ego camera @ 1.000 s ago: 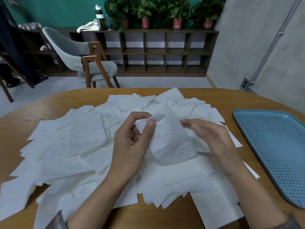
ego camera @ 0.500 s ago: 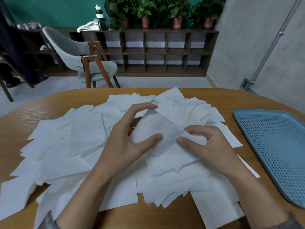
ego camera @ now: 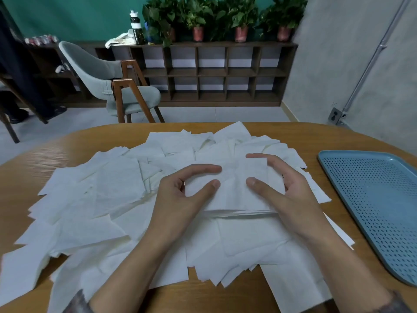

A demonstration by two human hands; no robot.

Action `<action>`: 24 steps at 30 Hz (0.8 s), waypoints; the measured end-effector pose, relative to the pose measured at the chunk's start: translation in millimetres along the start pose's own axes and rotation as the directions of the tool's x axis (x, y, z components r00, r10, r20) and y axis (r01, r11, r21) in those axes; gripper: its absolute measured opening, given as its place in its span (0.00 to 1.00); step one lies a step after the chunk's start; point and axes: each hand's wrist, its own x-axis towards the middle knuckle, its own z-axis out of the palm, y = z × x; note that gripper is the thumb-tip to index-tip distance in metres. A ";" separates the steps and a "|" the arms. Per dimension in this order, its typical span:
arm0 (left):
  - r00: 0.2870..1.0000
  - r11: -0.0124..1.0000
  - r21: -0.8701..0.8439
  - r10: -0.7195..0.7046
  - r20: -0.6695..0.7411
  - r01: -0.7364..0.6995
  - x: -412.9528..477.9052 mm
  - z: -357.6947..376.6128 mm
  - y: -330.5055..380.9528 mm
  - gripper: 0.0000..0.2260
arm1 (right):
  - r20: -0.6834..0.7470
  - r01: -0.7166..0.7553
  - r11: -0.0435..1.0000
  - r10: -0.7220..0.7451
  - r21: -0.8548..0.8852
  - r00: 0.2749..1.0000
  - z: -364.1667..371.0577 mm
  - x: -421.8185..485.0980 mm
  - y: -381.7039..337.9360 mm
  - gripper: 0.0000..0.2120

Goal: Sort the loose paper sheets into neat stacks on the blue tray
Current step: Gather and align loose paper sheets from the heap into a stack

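Observation:
A wide heap of loose white paper sheets (ego camera: 101,199) covers the middle of the wooden table (ego camera: 282,134). Above its centre I hold a small squared-up stack of sheets (ego camera: 232,193) between both hands. My left hand (ego camera: 178,199) grips the stack's left side, thumb on top and fingers curled round the far edge. My right hand (ego camera: 291,197) grips the right side the same way. The blue perforated tray (ego camera: 372,199) lies on the table to the right, apart from my hands, with no paper on it.
The table's rounded far edge lies just beyond the heap. Behind it stand a grey chair (ego camera: 108,82) with wooden legs and a low dark shelf (ego camera: 214,71) with potted plants and a bottle. A grey wall is at the right.
A second ago I held one sheet raised between my hands. It has come down onto others, and both hands now enclose a small aligned stack, a little further right.

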 end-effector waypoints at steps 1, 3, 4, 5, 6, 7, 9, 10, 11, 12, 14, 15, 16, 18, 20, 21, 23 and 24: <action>1.000 1.000 0.006 -0.002 0.001 0.002 -0.7 1.5 0.2 0.08 | -0.007 0.006 1.000 -0.006 0.001 1.000 -0.3 0.1 0.1 0.16; 1.000 1.000 0.003 0.000 -0.003 0.000 -0.9 3.1 -1.3 0.08 | -0.010 0.009 1.000 -0.009 -0.005 1.000 -1.1 -0.2 0.3 0.17; 1.000 1.000 0.001 0.005 -0.003 -0.005 -0.8 3.8 -2.3 0.08 | -0.009 0.008 1.000 -0.009 -0.018 1.000 -1.4 -0.3 0.4 0.18; 1.000 1.000 0.000 0.011 0.003 -0.011 -1.2 4.8 -2.9 0.08 | -0.005 0.009 0.999 -0.009 -0.032 1.000 -1.5 -0.6 0.4 0.20; 1.000 1.000 0.000 0.017 0.008 -0.017 -1.5 5.8 -3.3 0.08 | 0.004 0.009 0.999 -0.009 -0.037 1.000 -1.4 -0.7 0.8 0.22; 1.000 1.000 -0.001 0.021 0.012 -0.021 -1.9 7.2 -3.5 0.08 | 0.019 0.006 0.999 -0.005 -0.031 1.000 -0.9 -0.8 1.0 0.25; 1.000 1.000 -0.015 0.014 0.016 -0.014 -3.5 9.6 -3.7 0.08 | 0.044 -0.005 1.000 0.006 -0.027 0.999 0.8 -0.9 1.7 0.30; 1.000 1.000 -0.025 0.008 0.020 -0.008 -4.2 10.7 -3.6 0.08 | 0.047 -0.004 0.999 0.005 -0.032 0.999 1.3 -1.0 1.9 0.31; 1.000 1.000 -0.032 0.001 0.024 0.000 -4.6 11.6 -3.5 0.08 | 0.046 0.000 0.999 0.002 -0.038 0.999 1.6 -0.8 2.2 0.32; 1.000 1.000 -0.031 -0.003 0.026 0.003 -4.8 12.1 -3.5 0.08 | 0.044 0.005 0.999 -0.003 -0.043 0.999 1.8 -0.8 2.4 0.33; 0.999 1.000 -0.001 0.006 0.033 -0.006 -4.5 12.2 -3.6 0.08 | 0.039 0.026 0.998 -0.024 -0.065 0.999 2.3 -0.4 2.7 0.34; 0.999 1.000 0.023 0.017 0.034 -0.018 -4.3 12.3 -3.8 0.08 | 0.038 0.043 0.996 -0.040 -0.075 0.998 2.7 -0.4 2.8 0.34; 0.999 0.998 0.046 0.028 0.031 -0.029 -3.9 12.2 -4.4 0.08 | 0.038 0.058 0.995 -0.055 -0.077 0.998 3.1 0.2 3.4 0.34; 0.999 0.996 0.081 0.046 0.017 -0.047 -3.2 12.3 -6.2 0.08 | 0.036 0.068 0.996 -0.066 -0.061 0.997 3.6 1.1 4.5 0.34; 0.998 0.992 0.111 0.057 0.000 -0.057 -3.1 13.8 -8.5 0.07 | 0.020 0.075 0.995 -0.073 -0.067 0.997 3.0 2.1 6.2 0.34; 0.998 0.990 0.128 0.066 -0.025 -0.062 -2.7 14.7 -9.9 0.06 | 0.006 0.083 0.993 -0.082 -0.080 0.997 2.0 2.3 6.6 0.34; 0.993 0.989 0.133 0.079 -0.088 -0.066 -1.2 14.9 -10.5 0.08 | -0.012 0.109 0.993 -0.110 -0.054 0.994 -0.5 2.6 6.0 0.34; 0.992 0.993 0.098 0.076 -0.101 -0.066 -1.1 14.1 -10.0 0.13 | -0.009 0.124 0.992 -0.124 0.002 0.992 -1.8 2.3 5.2 0.34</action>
